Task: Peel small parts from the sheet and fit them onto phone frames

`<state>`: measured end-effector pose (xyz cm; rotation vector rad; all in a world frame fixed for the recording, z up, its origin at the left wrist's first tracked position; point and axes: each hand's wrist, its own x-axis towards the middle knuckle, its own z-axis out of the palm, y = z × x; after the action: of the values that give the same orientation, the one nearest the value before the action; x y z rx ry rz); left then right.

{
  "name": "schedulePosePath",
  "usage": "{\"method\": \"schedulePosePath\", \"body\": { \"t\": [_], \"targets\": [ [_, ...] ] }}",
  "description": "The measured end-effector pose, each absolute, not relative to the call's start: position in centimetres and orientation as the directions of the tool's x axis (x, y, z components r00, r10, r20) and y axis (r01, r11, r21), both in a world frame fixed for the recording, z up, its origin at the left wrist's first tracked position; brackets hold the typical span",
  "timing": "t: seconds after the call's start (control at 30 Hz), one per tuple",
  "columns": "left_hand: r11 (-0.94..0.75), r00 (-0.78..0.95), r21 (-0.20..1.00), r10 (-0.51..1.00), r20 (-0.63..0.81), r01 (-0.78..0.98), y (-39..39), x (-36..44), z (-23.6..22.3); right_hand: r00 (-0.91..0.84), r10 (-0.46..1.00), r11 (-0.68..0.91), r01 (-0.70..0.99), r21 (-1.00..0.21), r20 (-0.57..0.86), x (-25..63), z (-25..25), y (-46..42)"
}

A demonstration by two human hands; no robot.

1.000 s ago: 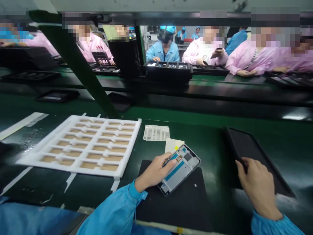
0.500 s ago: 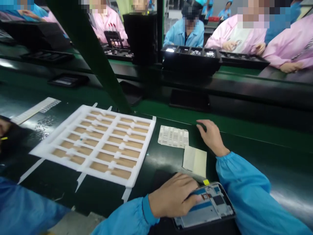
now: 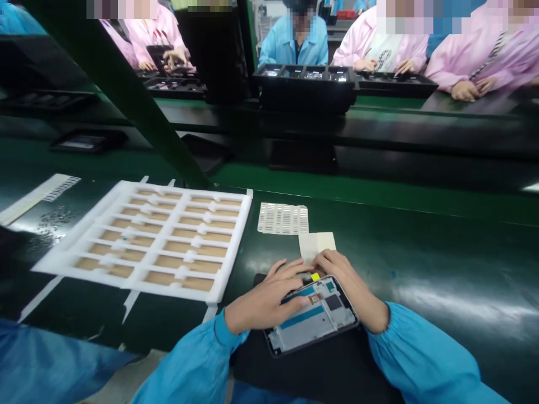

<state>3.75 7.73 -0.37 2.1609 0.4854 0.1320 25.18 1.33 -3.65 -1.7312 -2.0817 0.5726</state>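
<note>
A phone frame [image 3: 311, 322] with its inside facing up lies tilted on a black mat [image 3: 320, 370], a small yellow tab [image 3: 315, 276] at its far edge. My left hand [image 3: 267, 303] rests across the left side of the frame, thumb over the inside and the other fingers stretched apart past the far edge. My right hand [image 3: 347, 283] is at the frame's far right edge. Its fingers are bent together near the yellow tab and a pale paper pad [image 3: 315, 244]; the fingertips are partly hidden, so what they pinch cannot be made out.
A white foam tray [image 3: 145, 275] with brown-bottomed slots lies left. Behind the pad is a sheet of silvery stickers [image 3: 283, 219]. A white strip [image 3: 36, 196] and scattered small parts [image 3: 53, 221] lie far left. A green post [image 3: 138, 112] slants across; co-workers sit opposite behind black trays [image 3: 305, 90].
My right hand has come down from beyond the pad to the phone frame's far edge. My left hand stays on the frame, its fingers now more spread. The view has shifted to the right.
</note>
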Motion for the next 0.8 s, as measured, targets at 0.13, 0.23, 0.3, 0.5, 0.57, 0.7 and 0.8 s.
{"method": "schedulePosePath", "body": {
  "t": [0.13,0.23,0.3,0.5,0.57,0.7,0.8],
  "targets": [
    [-0.592,0.931,0.732,0.323,-0.169,0.338,7.7,4.3,-0.6,-0.153,0.988,0.141,0.801,-0.581,0.028,25.6,-2.7,0.9],
    [-0.619,0.917,0.682,0.33,-0.225,0.39,7.6,4.6,-0.7,-0.132,0.991,0.12,0.771,-0.625,0.028,26.0,-3.0,0.8],
    [-0.625,0.914,0.669,0.311,-0.26,0.403,7.7,4.8,-0.6,-0.105,0.994,0.091,0.76,-0.643,0.017,26.3,-3.5,0.8],
    [-0.639,0.916,0.657,0.276,-0.29,0.401,7.7,5.0,-0.6,-0.091,0.996,0.063,0.598,-0.799,0.011,28.3,-3.7,0.1],
    [-0.638,0.914,0.655,0.286,-0.286,0.405,7.6,5.0,-0.7,-0.033,0.998,0.056,0.411,-0.91,0.047,28.9,-3.1,-0.3],
    [-0.617,0.908,0.67,0.34,-0.246,0.413,7.4,4.8,-0.5,0.19,0.981,0.01,0.102,-0.995,0.03,28.6,-1.2,-1.4],
    [-0.577,0.888,0.692,0.403,-0.219,0.433,6.8,4.3,1.0,0.201,0.98,-0.01,0.016,-1.0,-0.007,27.2,1.0,-2.9]
  ]
}}
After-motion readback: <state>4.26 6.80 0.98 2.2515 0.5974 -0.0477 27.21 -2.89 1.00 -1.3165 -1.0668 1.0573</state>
